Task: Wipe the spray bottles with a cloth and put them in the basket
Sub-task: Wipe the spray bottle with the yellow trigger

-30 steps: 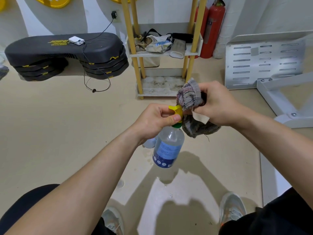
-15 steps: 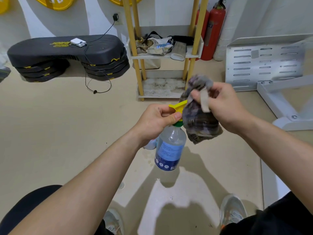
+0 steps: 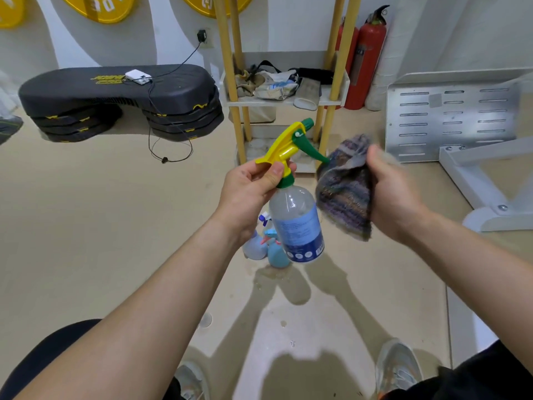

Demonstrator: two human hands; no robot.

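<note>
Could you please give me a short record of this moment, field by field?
left hand: grips the spray bottle at its neck, off the floor
right hand: holds the bunched cloth beside the spray bottle
smaller bottles: two, standing on the floor behind the held one
basket: not in view

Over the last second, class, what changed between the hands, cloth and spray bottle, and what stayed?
The right hand drew the cloth rightward off the yellow-green trigger head, now uncovered. Unchanged: the left hand grips the neck of the spray bottle; the right hand holds the cloth.
</note>
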